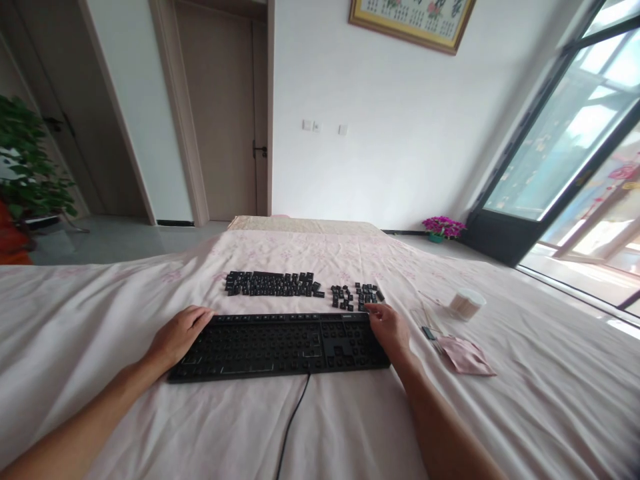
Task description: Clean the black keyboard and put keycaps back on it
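A black keyboard [280, 347] with its keycaps removed lies on a pink sheet, its cable running toward me. Behind it, loose black keycaps [273, 284] are laid out in rows, with a smaller group of keycaps [355, 295] to the right. My left hand [179, 335] rests on the keyboard's left end, fingers curled over its edge. My right hand [390, 327] is at the keyboard's far right corner, fingertips pinched on a keycap from the small group.
A round tub of cotton swabs [465, 304] stands to the right, with a few loose swabs, a small dark tool [429, 333] and a pink cloth [465, 355] nearby. A potted plant [25, 167] is at left, a door [220, 113] behind, a glass door [575, 153] at right.
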Action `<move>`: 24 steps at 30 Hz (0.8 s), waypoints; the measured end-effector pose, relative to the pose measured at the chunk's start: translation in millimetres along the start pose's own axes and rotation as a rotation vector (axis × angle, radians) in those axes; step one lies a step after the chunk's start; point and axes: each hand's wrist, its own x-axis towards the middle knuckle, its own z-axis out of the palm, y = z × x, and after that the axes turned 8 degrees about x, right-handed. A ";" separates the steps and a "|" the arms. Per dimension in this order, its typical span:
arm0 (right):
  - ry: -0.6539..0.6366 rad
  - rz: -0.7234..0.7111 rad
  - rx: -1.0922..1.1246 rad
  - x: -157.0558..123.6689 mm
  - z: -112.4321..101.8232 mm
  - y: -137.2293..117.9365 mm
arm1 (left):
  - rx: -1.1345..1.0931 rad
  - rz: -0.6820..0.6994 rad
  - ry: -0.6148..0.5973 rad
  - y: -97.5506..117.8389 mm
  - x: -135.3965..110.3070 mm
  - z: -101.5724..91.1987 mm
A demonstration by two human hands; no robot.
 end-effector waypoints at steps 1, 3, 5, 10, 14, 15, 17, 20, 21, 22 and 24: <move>0.003 -0.057 -0.030 3.3 -1.6 -5.6 | -0.010 0.002 -0.009 -0.6 0.5 -0.6; -0.026 -0.188 -0.065 14.1 -2.5 -20.5 | -0.032 0.000 -0.026 -2.1 1.2 -1.6; -0.115 -0.292 -0.102 29.2 1.1 -38.0 | -0.056 -0.010 -0.040 -3.9 1.6 -2.5; -0.240 -0.380 -0.239 67.2 22.7 -71.1 | -0.105 -0.022 -0.063 -5.7 1.0 -4.2; -0.264 -0.414 -0.295 82.7 35.5 -77.1 | -0.129 -0.029 -0.073 -5.3 1.0 -4.2; -0.273 -0.420 -0.306 84.7 37.6 -76.8 | -0.129 -0.033 -0.072 -5.4 1.2 -3.9; -0.290 -0.429 -0.328 87.9 41.2 -75.6 | -0.126 -0.034 -0.064 -5.9 1.7 -3.1; -0.314 -0.427 -0.359 91.9 46.3 -73.9 | -0.117 -0.031 -0.051 -6.5 2.3 -2.2; -0.321 -0.426 -0.368 93.2 47.9 -73.6 | -0.114 -0.031 -0.047 -6.4 2.3 -2.2; -0.328 -0.426 -0.376 94.5 49.5 -73.5 | -0.112 -0.032 -0.041 -6.3 2.3 -2.3; -0.341 -0.431 -0.390 97.2 52.4 -73.7 | -0.111 -0.029 -0.032 -5.6 2.0 -2.9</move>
